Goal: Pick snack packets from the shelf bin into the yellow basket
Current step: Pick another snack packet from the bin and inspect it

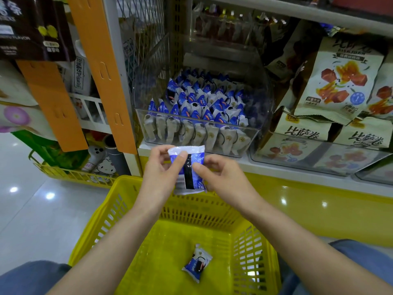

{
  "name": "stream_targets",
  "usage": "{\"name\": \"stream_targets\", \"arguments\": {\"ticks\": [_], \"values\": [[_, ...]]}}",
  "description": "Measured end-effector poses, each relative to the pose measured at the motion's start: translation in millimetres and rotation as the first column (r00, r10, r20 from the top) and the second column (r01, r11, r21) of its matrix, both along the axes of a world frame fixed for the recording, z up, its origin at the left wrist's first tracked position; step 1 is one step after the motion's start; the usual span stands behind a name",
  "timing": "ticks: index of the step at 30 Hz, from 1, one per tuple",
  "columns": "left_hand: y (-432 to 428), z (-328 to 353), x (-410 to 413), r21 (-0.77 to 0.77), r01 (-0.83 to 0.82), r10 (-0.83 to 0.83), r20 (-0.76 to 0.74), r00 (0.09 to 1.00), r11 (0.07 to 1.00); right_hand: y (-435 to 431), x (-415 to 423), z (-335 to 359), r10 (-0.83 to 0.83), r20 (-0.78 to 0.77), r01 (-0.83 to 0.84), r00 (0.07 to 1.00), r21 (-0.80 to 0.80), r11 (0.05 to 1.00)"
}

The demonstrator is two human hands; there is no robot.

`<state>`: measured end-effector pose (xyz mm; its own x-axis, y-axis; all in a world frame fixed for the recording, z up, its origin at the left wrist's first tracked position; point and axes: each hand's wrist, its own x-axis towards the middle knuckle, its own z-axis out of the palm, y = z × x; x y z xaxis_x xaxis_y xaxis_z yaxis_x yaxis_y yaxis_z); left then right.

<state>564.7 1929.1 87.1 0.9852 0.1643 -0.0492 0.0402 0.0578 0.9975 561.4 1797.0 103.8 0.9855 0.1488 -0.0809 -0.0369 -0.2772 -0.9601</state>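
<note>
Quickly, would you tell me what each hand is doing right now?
Left hand: pinches the blue snack packet.
Right hand: pinches the same packet's other side.

Your fingers [181,156] pinch a packet [191,150] over the far rim of the basket [127,178], the bin [191,134] on the shelf [276,167] just beyond them, a second packet [196,263] below in the basket.

A glossy pale grey tiled floor [32,209] is seen at the left, with round light reflections scattered over it. A white shelf board [276,168] is mounted above a glossy yellow plinth [319,209]. Two orange slotted cardboard strips [102,67] are hung against a grey upright post [110,28]. Beige printed snack bags [338,81] are stacked at the right, and a low yellow wire rack [70,174] is placed at the left.
</note>
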Motion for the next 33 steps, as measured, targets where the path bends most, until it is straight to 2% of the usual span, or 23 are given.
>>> {"name": "stream_targets", "arguments": {"ticks": [3,6,12,15,22,28,33], "values": [[-2,-4,-2,0.289,-0.014,-0.023,0.124,0.992,0.957,-1,2,3,-0.128,-0.112,0.145,0.985,0.165,0.976],[-3,-6,-4,0.427,0.036,-0.136,0.206,0.969,0.903,-2,2,5,-0.139,-0.187,0.182,0.972,0.236,0.955],[6,-4,-1,0.482,0.147,-0.264,0.184,0.947,0.864,-3,-1,5,-0.138,-0.17,0.171,0.976,0.197,0.965],[11,0,-2,0.552,0.206,-0.346,0.162,0.924,0.808,-3,-1,5,-0.127,-0.169,0.162,0.977,0.212,0.964],[15,0,-3,0.607,0.278,-0.421,0.103,0.901,0.745,-2,-1,4,-0.106,-0.166,0.141,0.98,0.213,0.967],[13,1,-8,0.74,0.16,-0.382,0.14,0.914,0.653,2,-1,-4,-0.075,-0.13,0.093,0.989,0.137,0.986],[13,9,-10,0.816,0.072,-0.36,0.171,0.917,0.574,4,-2,-5,-0.01,-0.11,0.026,0.994,0.139,0.99]]}}
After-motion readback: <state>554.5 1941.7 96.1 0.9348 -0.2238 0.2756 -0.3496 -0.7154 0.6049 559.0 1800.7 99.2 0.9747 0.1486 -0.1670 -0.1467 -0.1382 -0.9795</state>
